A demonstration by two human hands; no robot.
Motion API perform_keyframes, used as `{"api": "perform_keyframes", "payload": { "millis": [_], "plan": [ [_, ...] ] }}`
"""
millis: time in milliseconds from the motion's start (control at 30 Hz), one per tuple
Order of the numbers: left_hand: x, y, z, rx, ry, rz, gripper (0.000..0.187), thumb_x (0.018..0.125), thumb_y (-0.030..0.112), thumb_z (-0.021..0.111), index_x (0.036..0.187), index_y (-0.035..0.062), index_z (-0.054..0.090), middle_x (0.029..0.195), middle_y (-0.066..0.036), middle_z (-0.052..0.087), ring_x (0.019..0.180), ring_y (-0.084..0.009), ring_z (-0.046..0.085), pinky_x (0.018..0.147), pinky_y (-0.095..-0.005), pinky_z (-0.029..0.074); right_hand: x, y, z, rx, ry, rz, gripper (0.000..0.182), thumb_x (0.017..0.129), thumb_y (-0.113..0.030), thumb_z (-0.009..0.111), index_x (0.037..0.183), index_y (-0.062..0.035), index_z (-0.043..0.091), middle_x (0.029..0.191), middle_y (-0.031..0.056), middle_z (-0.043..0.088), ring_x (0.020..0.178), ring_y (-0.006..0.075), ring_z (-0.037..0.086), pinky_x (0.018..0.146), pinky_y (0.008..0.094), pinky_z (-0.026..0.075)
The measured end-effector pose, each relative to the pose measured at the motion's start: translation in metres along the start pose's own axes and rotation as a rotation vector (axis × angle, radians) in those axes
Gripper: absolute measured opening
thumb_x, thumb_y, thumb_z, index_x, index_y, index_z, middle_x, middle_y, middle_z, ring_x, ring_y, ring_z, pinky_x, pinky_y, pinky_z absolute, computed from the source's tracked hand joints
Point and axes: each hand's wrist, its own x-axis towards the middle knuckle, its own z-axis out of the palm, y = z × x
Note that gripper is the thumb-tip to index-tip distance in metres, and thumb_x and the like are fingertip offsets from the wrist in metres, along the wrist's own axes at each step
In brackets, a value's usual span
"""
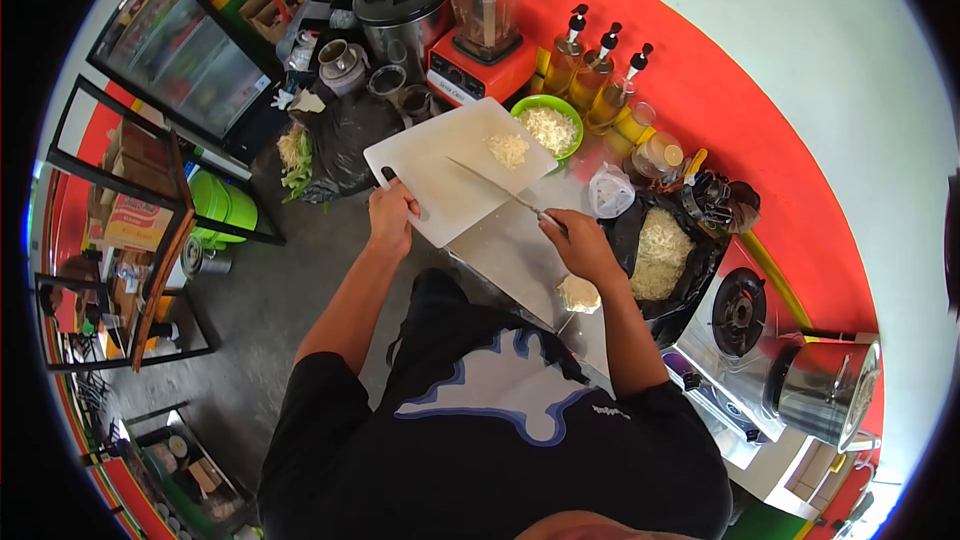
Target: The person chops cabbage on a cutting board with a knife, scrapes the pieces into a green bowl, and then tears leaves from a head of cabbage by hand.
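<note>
My left hand [392, 215] grips the white cutting board [430, 165] by its handle end, fingers wrapped round the edge beside the dark handle slot. The board is lifted and tilted towards a green bowl [574, 148]. A small heap of finely chopped pale food [508, 150] lies near its far end. In my right hand [580, 245] is a kitchen knife [492, 180], its blade over the board and pointing left. Shredded pale food [550, 127] fills the bowl. Near my right forearm, a pale cut chunk [578, 294] rests on the metal counter [515, 255].
Behind the board stands a red blender [480, 65], with pump bottles [588, 75] to its right. A black-lined container [662, 255] of shredded pale food sits right of my right hand. Farther right are a stove burner [740, 312] and a steel pot [828, 390]. A black bag [345, 145] lies left.
</note>
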Motion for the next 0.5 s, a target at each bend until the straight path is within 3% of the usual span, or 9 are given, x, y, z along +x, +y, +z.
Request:
{"api": "perform_keyframes", "payload": {
  "millis": [500],
  "plan": [
    [0.022,-0.005,0.028,-0.069,-0.034,-0.009,0.009,0.08,-0.002,0.05,0.076,0.004,0.056,0.068,-0.001,0.053,0.052,-0.011,0.046,0.051,-0.0266,0.038,0.05,0.052,-0.012,-0.192,-0.033,-0.009,0.034,0.098,-0.033,0.06,0.112,-0.0034,0.068,0.092,0.0214,0.069,0.088,0.0407,0.065,0.079,0.0517,0.048]
  ]
}}
